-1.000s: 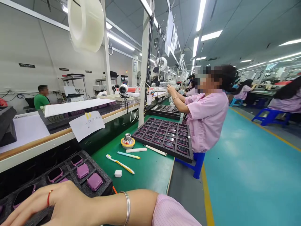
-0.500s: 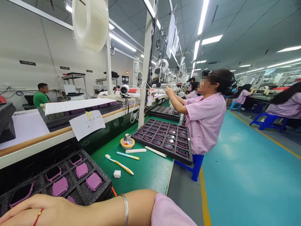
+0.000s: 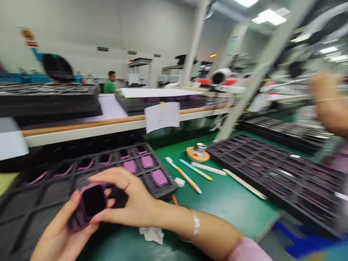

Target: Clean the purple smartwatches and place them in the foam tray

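Observation:
A purple watch case with a black screen (image 3: pixel 94 200) is held up over the near side of a black foam tray (image 3: pixel 49 194). My left hand (image 3: pixel 63 228) grips its left side, where more purple edges show; whether that is a second case is too blurred to tell. The fingers and thumb of my right hand (image 3: pixel 138 203) close on the case's upper and lower right edges. A dark patch shows inside my right hand's curve. Screen-up cases line the tray's back row, and several purple cases (image 3: pixel 159 177) lie back-up at its right end.
Right of the tray lie a toothbrush (image 3: pixel 185 175), a pen (image 3: pixel 196 169), white sticks (image 3: pixel 208 168) and a white block (image 3: pixel 179 182). Beyond stand a small jar in a yellow ring (image 3: pixel 198 154) and another compartment tray (image 3: pixel 274 170). A co-worker's arm (image 3: pixel 330 105) is at right. A shelf (image 3: pixel 108 127) spans the back.
The view has swung left and down. My right hand, earlier at the lower left over the tray, now grips a watch case. My left hand has come into view.

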Demonstrator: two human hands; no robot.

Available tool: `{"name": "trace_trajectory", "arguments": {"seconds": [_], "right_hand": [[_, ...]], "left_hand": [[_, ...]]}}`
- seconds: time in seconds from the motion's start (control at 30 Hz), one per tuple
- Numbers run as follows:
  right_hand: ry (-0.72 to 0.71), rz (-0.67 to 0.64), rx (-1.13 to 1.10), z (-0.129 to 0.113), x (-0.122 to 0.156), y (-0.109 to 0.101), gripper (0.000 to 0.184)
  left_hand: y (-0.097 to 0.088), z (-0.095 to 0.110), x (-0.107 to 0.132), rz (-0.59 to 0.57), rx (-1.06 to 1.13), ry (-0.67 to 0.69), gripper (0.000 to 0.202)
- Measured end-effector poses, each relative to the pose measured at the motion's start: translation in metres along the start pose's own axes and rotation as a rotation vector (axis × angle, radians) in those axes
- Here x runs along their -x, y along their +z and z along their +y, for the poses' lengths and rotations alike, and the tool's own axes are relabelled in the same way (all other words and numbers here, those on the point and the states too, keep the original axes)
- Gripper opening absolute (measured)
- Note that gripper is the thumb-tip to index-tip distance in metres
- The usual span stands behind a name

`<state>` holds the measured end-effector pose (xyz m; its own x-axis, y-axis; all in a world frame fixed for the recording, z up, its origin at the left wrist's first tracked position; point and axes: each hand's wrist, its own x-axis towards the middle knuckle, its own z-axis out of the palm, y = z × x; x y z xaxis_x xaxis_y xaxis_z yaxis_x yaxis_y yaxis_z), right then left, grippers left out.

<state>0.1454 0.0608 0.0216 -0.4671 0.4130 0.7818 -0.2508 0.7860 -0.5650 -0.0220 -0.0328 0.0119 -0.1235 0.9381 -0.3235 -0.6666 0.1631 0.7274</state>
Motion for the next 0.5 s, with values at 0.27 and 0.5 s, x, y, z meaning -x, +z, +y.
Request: {"name": "trace_trajectory", "arguments": {"seconds": [0.27, 0.5], "right_hand": [[0.112, -0.068, -0.083, 0.003, 0.013, -0.001, 0.062], [0.112, -0.061, -0.06, 0.001, 0.015, -0.001, 0.063]], "left_hand": [[0.026, -0.003, -0.002, -0.299, 0.088, 0.038, 0.042], [0.022, -0.004, 0.001, -0.362, 0.078, 0.032, 0.041]]}}
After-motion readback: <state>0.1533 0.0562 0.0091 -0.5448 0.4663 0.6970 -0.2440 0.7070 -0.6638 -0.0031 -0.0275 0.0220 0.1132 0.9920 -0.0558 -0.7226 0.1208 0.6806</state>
